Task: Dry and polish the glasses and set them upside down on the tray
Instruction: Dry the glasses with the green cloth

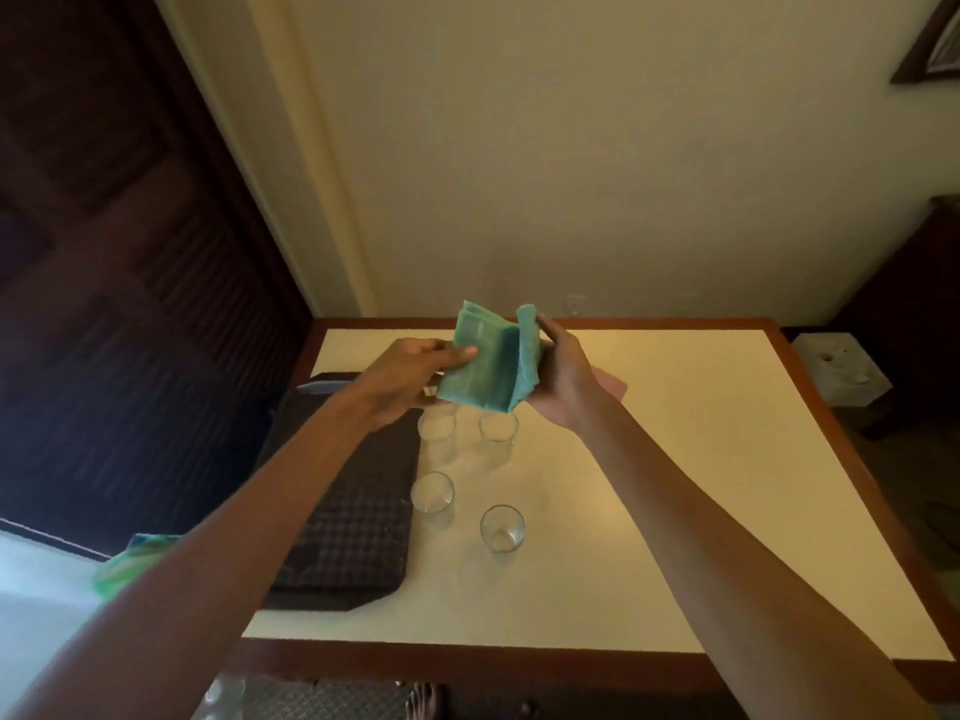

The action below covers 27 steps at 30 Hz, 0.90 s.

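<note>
table [701,397] cream top, wood rim | dark door [104,252] left | white box [831,371] right | frame [930,44] upper right

cloth [483,366]: teal, folded, in the air above far glasses | far-left glass [437,433], far-right glass [498,432], near-left glass [432,493], near-right glass [502,529]: clear, upright, mouths up | tray [353,537]: dark, checkered, flat, just left of glasses

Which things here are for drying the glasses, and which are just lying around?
For the job: green cloth, held in the left hand and right hand; four glasses, upright on the table; dark tray beside them.
Just lying about: pink thing behind the right hand; white box beside the table; picture frame on the wall.
</note>
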Tool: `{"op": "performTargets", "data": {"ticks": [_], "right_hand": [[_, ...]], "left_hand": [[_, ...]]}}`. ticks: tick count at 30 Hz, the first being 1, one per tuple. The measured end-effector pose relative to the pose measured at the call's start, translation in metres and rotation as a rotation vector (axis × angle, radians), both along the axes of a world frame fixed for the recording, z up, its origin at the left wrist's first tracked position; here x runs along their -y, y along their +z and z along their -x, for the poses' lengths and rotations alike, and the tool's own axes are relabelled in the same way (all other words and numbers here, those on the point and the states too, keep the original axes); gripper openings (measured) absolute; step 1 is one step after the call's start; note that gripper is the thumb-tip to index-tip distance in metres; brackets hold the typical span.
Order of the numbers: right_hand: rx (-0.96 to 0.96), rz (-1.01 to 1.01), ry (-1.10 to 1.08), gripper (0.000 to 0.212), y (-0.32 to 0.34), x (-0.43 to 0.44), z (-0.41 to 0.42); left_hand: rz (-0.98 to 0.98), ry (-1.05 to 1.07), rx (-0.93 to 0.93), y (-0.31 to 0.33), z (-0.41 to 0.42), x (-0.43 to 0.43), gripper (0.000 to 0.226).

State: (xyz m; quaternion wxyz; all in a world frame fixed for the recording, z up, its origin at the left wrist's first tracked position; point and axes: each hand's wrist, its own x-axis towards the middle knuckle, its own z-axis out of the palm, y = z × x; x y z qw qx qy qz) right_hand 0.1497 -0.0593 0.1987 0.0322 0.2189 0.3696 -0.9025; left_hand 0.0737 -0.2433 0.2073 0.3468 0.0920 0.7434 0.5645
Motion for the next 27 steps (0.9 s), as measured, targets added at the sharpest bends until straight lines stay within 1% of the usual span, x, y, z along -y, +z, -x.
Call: {"op": "performTargets", "data": {"ticks": [3,5,6,7,9,10,12,16,19,20,21,24,26,27], "right_hand": [[0.006,0.019,0.039,0.059,0.004,0.009,0.015],[-0.005,0.002,0.123,0.077,0.007,0.014,0.025],[-0.026,-0.009,0.177,0.081,0.009,0.015,0.029],[-0.034,-0.046,0.208,0.076,0.011,0.018,0.033],[0.005,-0.189,0.205,0.046,0.015,0.025,0.043],[0.039,-0.279,0.16,0.036,0.017,0.027,0.05],[0.076,-0.409,0.09,0.037,0.017,0.027,0.062],[0.041,-0.617,-0.005,0.044,0.033,0.032,0.077],[-0.003,-0.679,-0.068,0.054,0.042,0.035,0.092],[-0.001,-0.696,-0.071,0.054,0.044,0.035,0.098],[0.005,-0.691,-0.07,0.052,0.046,0.034,0.103],[-0.031,-0.625,-0.024,0.048,0.051,0.029,0.112],[-0.08,-0.692,0.001,0.042,0.053,0.025,0.115],[-0.096,-0.738,0.004,0.034,0.052,0.022,0.116]], "left_hand": [[-0.002,0.083,-0.108,0.007,0.018,0.007,0.026],[-0.019,0.162,-0.151,0.014,0.03,0.015,0.014],[-0.017,0.176,-0.164,0.017,0.035,0.018,0.009],[-0.002,0.171,-0.177,0.02,0.041,0.022,0.007],[0.007,0.162,-0.178,0.021,0.055,0.03,0.012],[-0.006,0.175,-0.162,0.022,0.062,0.034,0.017],[-0.015,0.21,-0.144,0.025,0.074,0.04,0.027],[-0.013,0.253,-0.167,0.028,0.096,0.047,0.024],[-0.055,0.34,-0.156,0.031,0.109,0.048,0.041],[-0.061,0.349,-0.165,0.033,0.114,0.049,0.046],[-0.054,0.333,-0.182,0.034,0.118,0.05,0.046],[-0.008,0.229,-0.231,0.041,0.127,0.052,0.033],[-0.01,0.172,-0.202,0.048,0.133,0.053,0.031],[-0.013,0.146,-0.183,0.051,0.134,0.053,0.031]]}}
